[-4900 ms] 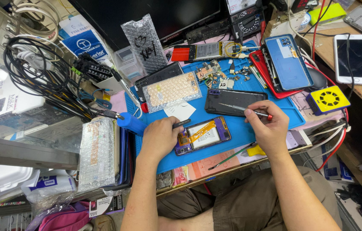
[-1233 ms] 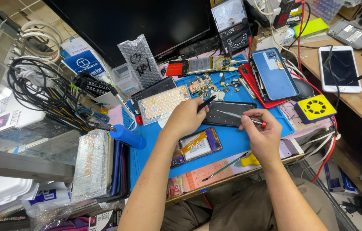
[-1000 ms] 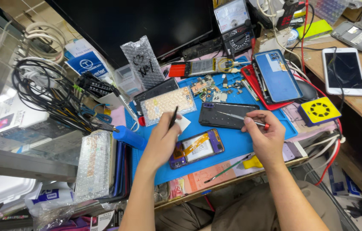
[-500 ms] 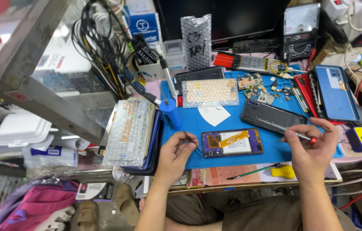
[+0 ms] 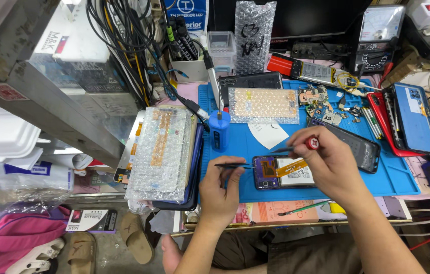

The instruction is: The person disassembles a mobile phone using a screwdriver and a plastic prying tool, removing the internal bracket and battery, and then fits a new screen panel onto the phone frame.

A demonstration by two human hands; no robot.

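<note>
Right then, your left hand (image 5: 218,186) sat at the near edge of the blue mat (image 5: 377,175), fingers pinched shut on black tweezers (image 5: 233,165) whose tips pointed at the left end of the opened phone (image 5: 286,172). That phone lay back-off on the mat, near its front edge, purple frame, white battery and an orange flex strip showing. Your right hand (image 5: 326,162) hovered over the phone's right half, fingers closed round a red-tipped screwdriver (image 5: 296,146), its tip aimed left just above the phone's top edge. Behind the phone on the mat: a white paper scrap (image 5: 268,133), a bubble-wrapped panel (image 5: 263,104), loose small parts (image 5: 326,101). A dark phone back cover (image 5: 362,147) lay just right of your right hand. Blue cylinder (image 5: 219,131) stood on the mat's left part.
</note>
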